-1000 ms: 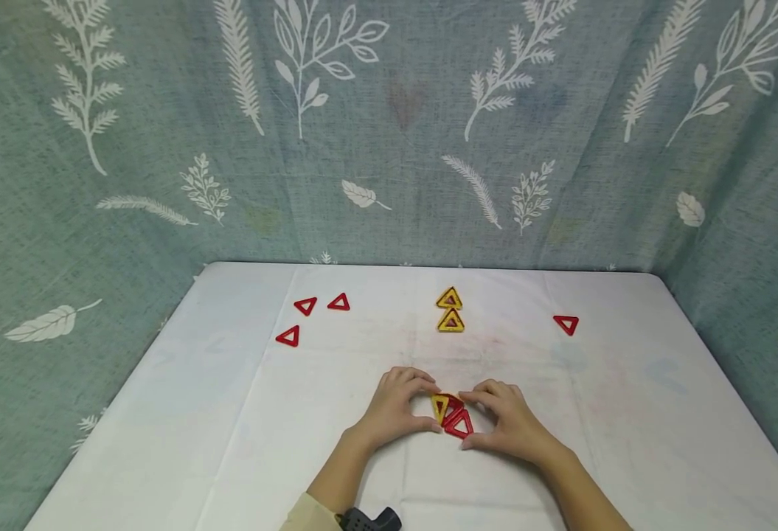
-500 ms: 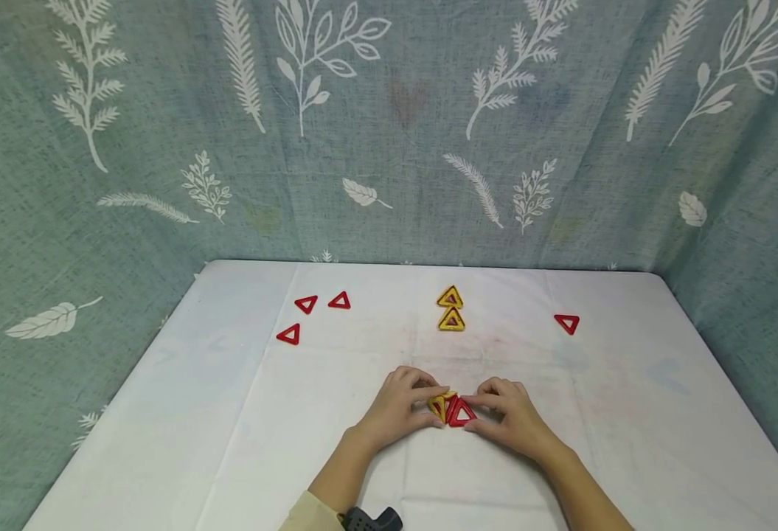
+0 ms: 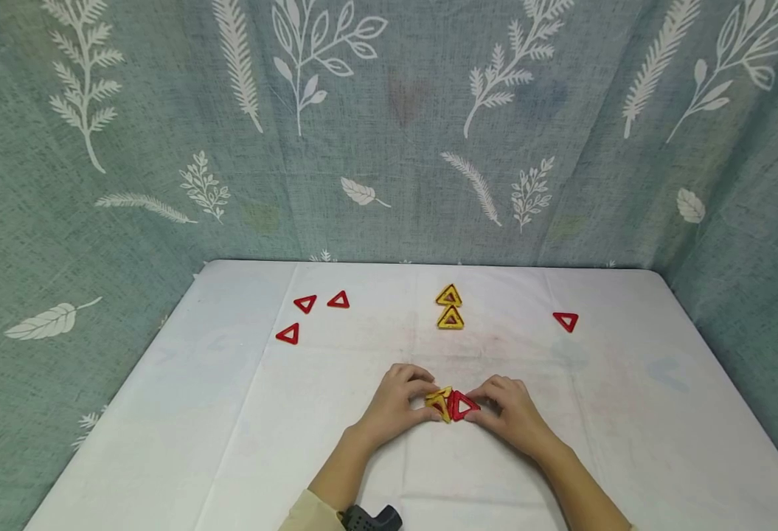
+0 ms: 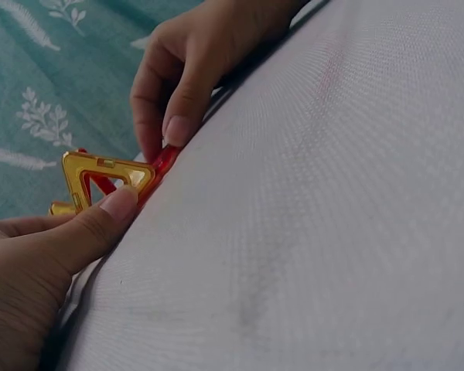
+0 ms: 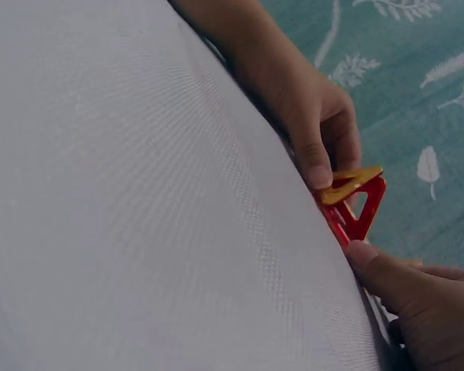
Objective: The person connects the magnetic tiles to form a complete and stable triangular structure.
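Near the front of the white table, both hands work on a small joined cluster of triangular magnetic tiles. My left hand (image 3: 395, 405) pinches the yellow triangle tile (image 4: 74, 171) between thumb and fingers; in the left wrist view this tile is tilted up off the table. From the other side, my right hand (image 3: 508, 413) holds a red triangle tile (image 3: 456, 405) by its outer edge, low against the cloth. Another red tile (image 5: 375, 202) rises tilted beside the yellow one in the right wrist view. A second yellow piece shows behind, partly hidden by the left fingers.
Several red triangle tiles lie loose at the back left, among them one red tile (image 3: 338, 299). Two yellow triangles (image 3: 450, 318) with red inside lie in a column at the back middle. Another red triangle (image 3: 565, 321) lies at the back right. A patterned curtain (image 3: 389, 147) surrounds the table.
The cluster has turned between the hands: the front red tile has swung up and right, and the yellow tile has tipped. The right hand has shifted slightly away from me; the loose tiles stay put.
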Action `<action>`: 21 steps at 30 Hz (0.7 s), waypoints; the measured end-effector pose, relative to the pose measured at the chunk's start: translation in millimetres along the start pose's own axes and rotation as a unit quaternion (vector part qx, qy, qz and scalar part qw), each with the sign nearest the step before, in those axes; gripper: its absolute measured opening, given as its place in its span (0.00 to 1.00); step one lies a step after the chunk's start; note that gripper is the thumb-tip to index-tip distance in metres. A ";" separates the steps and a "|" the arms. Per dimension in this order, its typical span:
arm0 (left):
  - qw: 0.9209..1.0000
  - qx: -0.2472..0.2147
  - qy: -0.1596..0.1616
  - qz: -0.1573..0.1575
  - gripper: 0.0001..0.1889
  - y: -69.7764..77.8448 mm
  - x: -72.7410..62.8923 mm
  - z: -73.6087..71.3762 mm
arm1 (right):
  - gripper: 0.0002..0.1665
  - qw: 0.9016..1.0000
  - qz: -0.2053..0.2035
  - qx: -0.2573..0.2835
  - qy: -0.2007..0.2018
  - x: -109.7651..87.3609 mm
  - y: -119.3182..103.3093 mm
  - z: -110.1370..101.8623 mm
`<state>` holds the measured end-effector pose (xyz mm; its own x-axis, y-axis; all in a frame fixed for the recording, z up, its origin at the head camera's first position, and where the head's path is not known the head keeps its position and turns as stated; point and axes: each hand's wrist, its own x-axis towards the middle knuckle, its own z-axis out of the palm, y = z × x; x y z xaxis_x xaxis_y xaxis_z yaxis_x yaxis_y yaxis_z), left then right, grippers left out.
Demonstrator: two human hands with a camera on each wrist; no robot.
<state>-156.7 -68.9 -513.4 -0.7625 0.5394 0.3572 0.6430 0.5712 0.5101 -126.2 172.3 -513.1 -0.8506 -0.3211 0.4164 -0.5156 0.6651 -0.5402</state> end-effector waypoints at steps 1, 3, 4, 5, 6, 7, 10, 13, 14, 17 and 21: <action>1.000 -0.007 -0.001 -0.006 0.20 0.4 0.0 0.1 | 0.15 1.000 0.013 -0.007 -0.002 0.4 -1.3 0.0; 1.000 -0.017 0.000 -0.017 0.20 1.2 -0.1 0.5 | 0.15 0.999 0.037 -0.026 -0.007 0.8 -4.0 -0.2; 1.000 -0.021 0.001 -0.020 0.20 1.5 -0.2 0.9 | 0.15 0.998 0.046 -0.036 -0.008 0.8 -5.3 -0.5; 0.999 -0.024 0.002 -0.024 0.19 2.0 -0.1 1.2 | 0.15 0.998 0.048 -0.043 -0.006 0.7 -6.0 -0.4; 0.999 -0.026 0.004 -0.027 0.19 2.3 0.0 1.5 | 0.16 0.998 0.044 -0.047 -0.002 0.3 -6.2 -0.4; 0.999 -0.028 0.005 -0.029 0.19 2.6 0.2 1.9 | 0.16 0.998 0.040 -0.047 0.005 -0.1 -6.3 -0.4; 0.999 -0.023 0.008 -0.030 0.18 2.7 0.9 3.3 | 0.17 0.999 0.013 -0.034 0.033 -0.9 -4.2 1.0; 0.999 -0.018 0.010 -0.028 0.19 2.6 1.7 4.2 | 0.19 0.998 -0.016 0.001 0.063 -0.8 -2.1 3.5; 0.999 -0.016 0.011 -0.026 0.19 2.7 1.9 4.1 | 0.19 0.997 -0.026 0.017 0.069 -0.3 -1.6 4.5; 0.999 -0.016 0.015 -0.023 0.19 3.1 2.1 3.2 | 0.20 0.995 -0.050 0.057 0.071 1.9 -1.7 7.4; 0.999 -0.018 0.025 -0.028 0.18 2.8 1.3 1.4 | 0.22 0.995 -0.044 0.069 0.053 4.3 -4.2 10.6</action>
<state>-155.7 -65.8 -512.7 -0.8004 0.4746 0.3662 0.5970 0.5766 0.5578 -128.8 161.0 -516.8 -0.7898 -0.2964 0.5371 -0.6029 0.5363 -0.5906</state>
